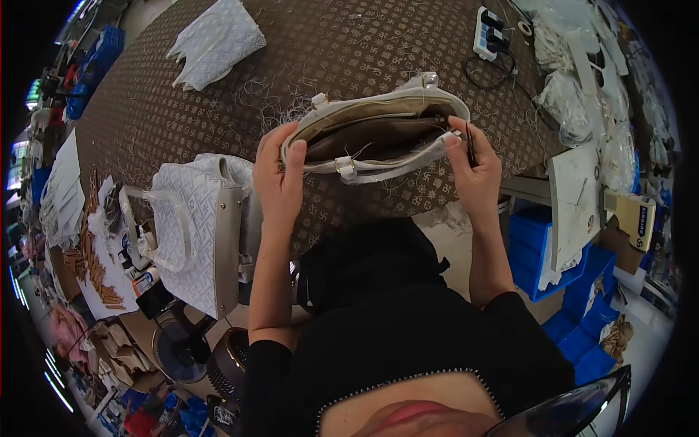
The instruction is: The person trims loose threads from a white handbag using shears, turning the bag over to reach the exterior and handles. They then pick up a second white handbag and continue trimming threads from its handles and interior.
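A white handbag [378,171] is held up over the brown patterned table, its mouth open towards me. Its tan lining and a dark inner compartment show, with a few loose threads near the front ring. My left hand [280,171] grips the bag's left end, thumb on the rim. At the right end my right hand [475,164] holds the rim between thumb and fingers. A thin dark tool [470,144] lies against the fingers of my right hand; what it is I cannot make out.
White quilted handbags [193,233] stand at the left. A white patterned piece [217,45] lies at the table's [349,44] far left, near loose threads. A power strip [486,35], plastic-wrapped items [568,109] and blue crates [535,251] are on the right.
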Motion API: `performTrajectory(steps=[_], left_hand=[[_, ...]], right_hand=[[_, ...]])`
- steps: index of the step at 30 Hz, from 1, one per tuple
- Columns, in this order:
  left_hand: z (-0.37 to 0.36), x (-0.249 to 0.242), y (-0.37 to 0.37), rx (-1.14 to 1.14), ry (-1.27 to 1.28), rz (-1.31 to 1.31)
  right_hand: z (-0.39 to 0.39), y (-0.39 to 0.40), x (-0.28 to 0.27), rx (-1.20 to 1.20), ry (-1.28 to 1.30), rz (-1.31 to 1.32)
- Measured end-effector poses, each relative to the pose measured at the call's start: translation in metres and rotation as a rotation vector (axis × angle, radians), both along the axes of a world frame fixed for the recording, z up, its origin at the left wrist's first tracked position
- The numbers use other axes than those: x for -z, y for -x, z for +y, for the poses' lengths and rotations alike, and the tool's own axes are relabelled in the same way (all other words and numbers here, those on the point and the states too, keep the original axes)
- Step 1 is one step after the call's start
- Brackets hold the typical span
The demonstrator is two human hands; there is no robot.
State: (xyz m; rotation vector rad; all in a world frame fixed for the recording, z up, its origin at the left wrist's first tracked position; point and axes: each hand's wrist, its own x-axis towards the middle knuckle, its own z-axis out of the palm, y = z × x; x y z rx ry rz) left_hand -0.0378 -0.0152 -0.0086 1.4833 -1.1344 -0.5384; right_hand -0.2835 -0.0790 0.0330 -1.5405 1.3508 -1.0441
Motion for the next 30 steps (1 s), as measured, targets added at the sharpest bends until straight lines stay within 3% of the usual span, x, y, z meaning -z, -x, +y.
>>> performTrajectory(steps=[4, 6, 8, 12, 15, 17, 19, 21, 30], left_hand=[[-0.027, 0.004, -0.004, 0.031, -0.133, -0.085], [-0.039, 0.002, -0.006, 0.088, -0.154, -0.058], [-0.049, -0.01, -0.003, 0.171, -0.225, 0.055], [-0.054, 0.004, -0.011, 0.175, -0.225, 0.011], [-0.046, 0.012, -0.015, 0.165, -0.391, 0.185], [-0.035, 0.034, -0.016, 0.164, -0.33, 0.576], [-0.023, 0.024, -0.013, 0.177, -0.425, 0.608], [-0.016, 0.006, 0.001, 0.138, -0.46, 0.808], [0.008, 0.017, 0.008, 0.132, -0.466, 0.778]], right_hand=[[-0.011, 0.008, 0.015, 0.003, -0.018, 0.201], [-0.012, 0.006, 0.021, 0.022, -0.112, 0.039], [-0.011, 0.007, 0.024, 0.017, -0.15, 0.003], [-0.003, 0.007, 0.025, -0.006, -0.194, -0.067], [0.005, 0.008, 0.02, -0.019, -0.206, -0.097], [0.007, 0.01, 0.02, -0.039, -0.185, -0.097], [0.011, 0.008, 0.019, -0.066, -0.17, -0.096], [0.014, 0.004, 0.017, -0.02, -0.107, -0.239], [0.019, -0.001, 0.01, -0.168, -0.139, -0.219]])
